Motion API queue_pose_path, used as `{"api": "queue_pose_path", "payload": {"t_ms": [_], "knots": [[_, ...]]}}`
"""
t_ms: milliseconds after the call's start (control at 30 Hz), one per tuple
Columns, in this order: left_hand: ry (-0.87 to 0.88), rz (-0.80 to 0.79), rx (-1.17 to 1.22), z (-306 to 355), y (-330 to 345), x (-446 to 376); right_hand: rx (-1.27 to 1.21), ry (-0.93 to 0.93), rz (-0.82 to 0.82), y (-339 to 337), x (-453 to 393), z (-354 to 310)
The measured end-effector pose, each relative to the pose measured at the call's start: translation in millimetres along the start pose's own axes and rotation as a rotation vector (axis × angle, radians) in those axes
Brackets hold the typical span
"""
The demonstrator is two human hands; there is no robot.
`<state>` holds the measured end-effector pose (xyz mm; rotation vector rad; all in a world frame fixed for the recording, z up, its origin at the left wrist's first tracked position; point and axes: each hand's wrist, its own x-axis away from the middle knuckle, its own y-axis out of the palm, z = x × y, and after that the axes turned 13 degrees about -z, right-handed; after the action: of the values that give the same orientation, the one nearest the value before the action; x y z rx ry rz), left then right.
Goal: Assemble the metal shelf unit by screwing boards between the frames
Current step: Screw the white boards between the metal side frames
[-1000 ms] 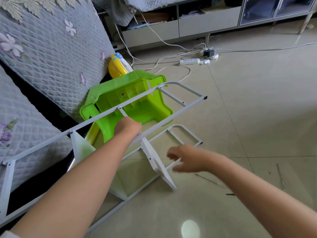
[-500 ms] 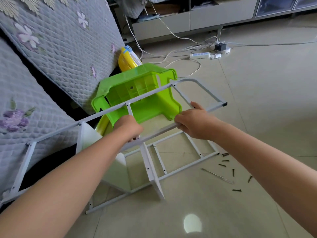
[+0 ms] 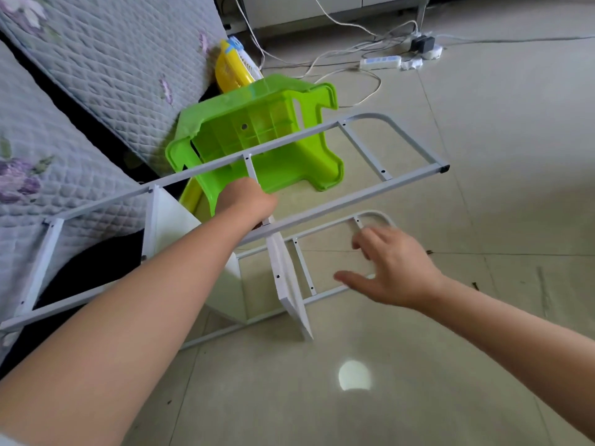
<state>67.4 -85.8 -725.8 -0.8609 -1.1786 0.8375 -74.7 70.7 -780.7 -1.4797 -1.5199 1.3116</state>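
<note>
White metal makes up the shelf unit, which lies on its side on the tiled floor. The upper frame runs from lower left to upper right, raised off the floor; the lower frame lies beneath it on the tiles. Two white boards stand on edge between them: one board near the middle and a second board further left.

The left hand rests on the upper frame where a crossbar meets the near rail, just above the top edge of the middle board. Its fingers curl downward out of sight behind the knuckles, so whether they clamp the rail cannot be told. The right hand hovers over the rounded end of the lower frame, right of the middle board, fingers spread apart and holding nothing.

Behind the upper frame a green stool lies tipped over, beside a quilted cover. A power strip and cables lie further back.
</note>
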Motion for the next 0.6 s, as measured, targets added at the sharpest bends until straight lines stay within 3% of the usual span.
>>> {"api": "queue_pose_path", "payload": {"t_ms": [67, 133, 333, 500, 600], "knots": [[0.015, 0.000, 0.027, 2.1, 1.9, -0.3, 0.033, 0.198, -0.440, 20.3, 6.2, -24.9], [0.026, 0.001, 0.029, 4.9, 3.3, 0.4, -0.025, 0.291, -0.592, 43.8, 2.5, -43.5], [0.093, -0.011, 0.001, 6.4, 3.7, -0.3, -0.412, 0.470, -0.455, 71.1, -22.4, -67.1], [0.374, -0.284, 0.118, -25.9, -3.3, 21.9, -0.516, 0.529, -0.402, 67.5, -15.9, -55.8], [0.543, -0.336, -0.088, -53.8, -1.0, 38.5, -0.477, 0.535, -0.358, 64.6, -9.0, -51.4]]}}
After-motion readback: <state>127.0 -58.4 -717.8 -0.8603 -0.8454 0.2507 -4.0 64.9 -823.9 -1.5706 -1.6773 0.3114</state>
